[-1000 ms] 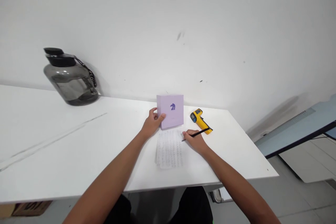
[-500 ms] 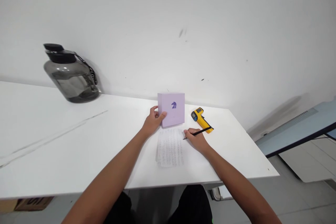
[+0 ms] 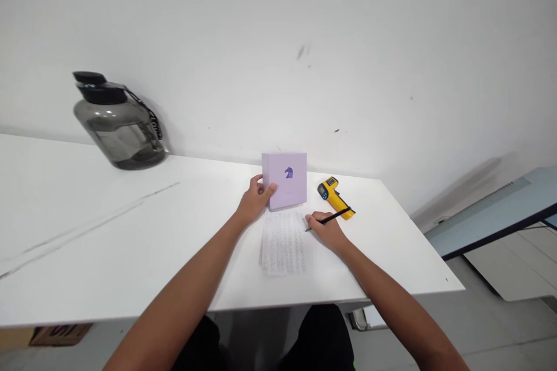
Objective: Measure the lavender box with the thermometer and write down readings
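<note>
lilac box (image 3: 288, 185), 1 pc, w/ dark horse-head logo: upright nr back edge of white desk (image 3: 195, 220). l hand (image 3: 255, 200): i have it part-curled on box's l side, thumb on front face. r hand (image 3: 325, 231): i have it closed arnd black pen (image 3: 334, 217), tip nr paper's r side; contact, can't tell. paper (image 3: 284, 246), rows of blurred writing: btwn box & front edge. yellow pistol-shaped meter (image 3: 337, 203): nr back r corner. gray bottle (image 3: 124, 139), black cap: back edge, well l of box.

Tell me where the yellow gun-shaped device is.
In the head view, the yellow device lies on the white table, right of the purple box, just beyond the right hand.
</note>
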Action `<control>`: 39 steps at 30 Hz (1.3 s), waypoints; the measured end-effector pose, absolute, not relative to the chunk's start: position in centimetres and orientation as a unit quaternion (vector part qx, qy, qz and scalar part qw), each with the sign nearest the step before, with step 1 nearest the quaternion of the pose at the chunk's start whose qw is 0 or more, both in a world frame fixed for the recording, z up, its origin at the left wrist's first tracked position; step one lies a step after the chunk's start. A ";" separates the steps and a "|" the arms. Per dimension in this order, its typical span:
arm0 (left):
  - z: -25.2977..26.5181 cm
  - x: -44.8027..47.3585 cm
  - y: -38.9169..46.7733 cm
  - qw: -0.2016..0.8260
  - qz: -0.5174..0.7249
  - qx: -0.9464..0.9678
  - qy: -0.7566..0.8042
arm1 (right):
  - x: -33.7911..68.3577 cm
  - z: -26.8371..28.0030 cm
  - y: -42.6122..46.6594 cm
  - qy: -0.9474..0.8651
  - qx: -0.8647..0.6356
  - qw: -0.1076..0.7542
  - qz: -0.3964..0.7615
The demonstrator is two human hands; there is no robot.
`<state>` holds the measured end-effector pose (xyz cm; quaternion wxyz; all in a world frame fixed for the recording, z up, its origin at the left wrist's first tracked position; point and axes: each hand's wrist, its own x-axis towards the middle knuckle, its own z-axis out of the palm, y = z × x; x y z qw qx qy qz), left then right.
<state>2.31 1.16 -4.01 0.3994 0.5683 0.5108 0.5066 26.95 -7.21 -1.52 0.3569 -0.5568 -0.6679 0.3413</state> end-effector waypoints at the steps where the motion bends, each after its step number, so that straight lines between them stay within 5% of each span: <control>1: -4.0 2.3 1.2 0.404 0.503 0.567 0.512 | 27.0 -1.5 -7.1 -0.662 -0.556 0.363 0.348; 10: -4.2 2.2 1.3 0.426 0.505 0.562 0.499 | 27.6 -1.0 -6.1 -0.595 -0.483 0.400 0.503; 16: -3.7 2.3 1.1 0.437 0.500 0.558 0.498 | 28.2 -0.3 -6.8 -0.725 -0.507 0.384 0.263; 21: -3.2 2.4 0.8 0.434 0.501 0.557 0.500 | 28.5 -0.6 -7.0 -0.825 -0.473 0.284 0.123; 26: -2.9 2.4 0.6 0.429 0.495 0.560 0.506 | 29.4 -0.8 -6.8 -0.840 -0.493 0.208 0.089; 39: -3.4 2.3 0.9 0.436 0.493 0.560 0.503 | 29.4 -1.4 -5.6 -0.796 -0.574 0.186 0.058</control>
